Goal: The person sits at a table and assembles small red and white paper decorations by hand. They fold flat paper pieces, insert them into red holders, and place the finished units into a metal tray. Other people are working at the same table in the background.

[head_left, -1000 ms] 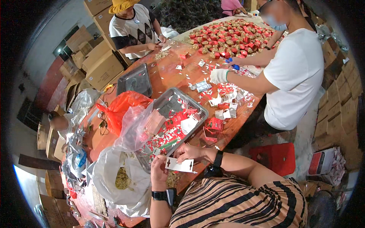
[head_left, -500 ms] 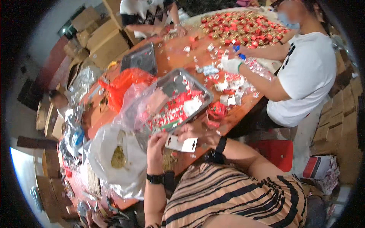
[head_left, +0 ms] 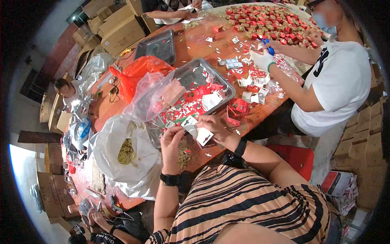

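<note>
A white folded card box with small die-cut slots is between my hands, just in front of the tray. My right hand grips its upper right part, the fingers closed behind the card. At its left edge my left hand pinches the card between thumb and fingers. Right behind is a grey metal tray holding red printed boxes and many tiny white paper scraps. A white plastic bag with golden shredded filler lies to the left of my left hand.
An orange-red bag and a dark tray lie farther back. Red and gold boxes cover the far right. A co-worker in a white shirt sits at right, holding a blue tool. Other people work at the table's edges.
The card's panels have been bent, now standing at an angle to each other instead of lying nearly flat. Both hands have risen slightly toward the tray. The view has shifted a little.
</note>
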{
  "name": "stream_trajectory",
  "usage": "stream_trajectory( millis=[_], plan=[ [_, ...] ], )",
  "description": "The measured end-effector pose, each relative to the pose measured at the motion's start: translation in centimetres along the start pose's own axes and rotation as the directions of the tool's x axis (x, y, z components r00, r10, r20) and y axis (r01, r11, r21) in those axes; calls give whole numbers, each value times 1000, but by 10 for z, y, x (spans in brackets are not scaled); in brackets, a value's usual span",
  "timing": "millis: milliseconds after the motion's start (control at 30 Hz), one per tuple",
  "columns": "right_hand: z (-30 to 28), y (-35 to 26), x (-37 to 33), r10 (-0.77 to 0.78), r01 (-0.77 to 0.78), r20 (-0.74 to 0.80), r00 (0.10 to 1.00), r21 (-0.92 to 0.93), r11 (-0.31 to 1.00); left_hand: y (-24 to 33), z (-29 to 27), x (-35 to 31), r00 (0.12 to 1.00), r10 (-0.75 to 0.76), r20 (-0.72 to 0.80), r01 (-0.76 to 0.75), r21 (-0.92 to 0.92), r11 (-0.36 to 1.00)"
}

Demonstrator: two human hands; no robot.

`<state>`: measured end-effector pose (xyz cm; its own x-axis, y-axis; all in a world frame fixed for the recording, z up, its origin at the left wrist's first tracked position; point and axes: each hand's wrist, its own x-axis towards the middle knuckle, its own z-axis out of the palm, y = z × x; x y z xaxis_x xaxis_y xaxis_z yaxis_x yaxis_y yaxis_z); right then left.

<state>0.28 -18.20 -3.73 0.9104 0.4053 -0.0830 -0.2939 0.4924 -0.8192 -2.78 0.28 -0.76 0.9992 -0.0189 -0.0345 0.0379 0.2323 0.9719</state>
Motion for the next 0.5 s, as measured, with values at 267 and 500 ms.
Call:
stream_trajectory(
  millis=[267, 500],
  plan=[
    [9, 8, 3, -452, 294, -121, 884, -609, 737, -7, 28, -12, 978, -187, -95, 187, -10, 982],
    [-3, 11, 2, -187, 248, 184, 965, -410, 878, 0, 28, -7, 970, -223, -95, 200, -208, 958]
  ],
)
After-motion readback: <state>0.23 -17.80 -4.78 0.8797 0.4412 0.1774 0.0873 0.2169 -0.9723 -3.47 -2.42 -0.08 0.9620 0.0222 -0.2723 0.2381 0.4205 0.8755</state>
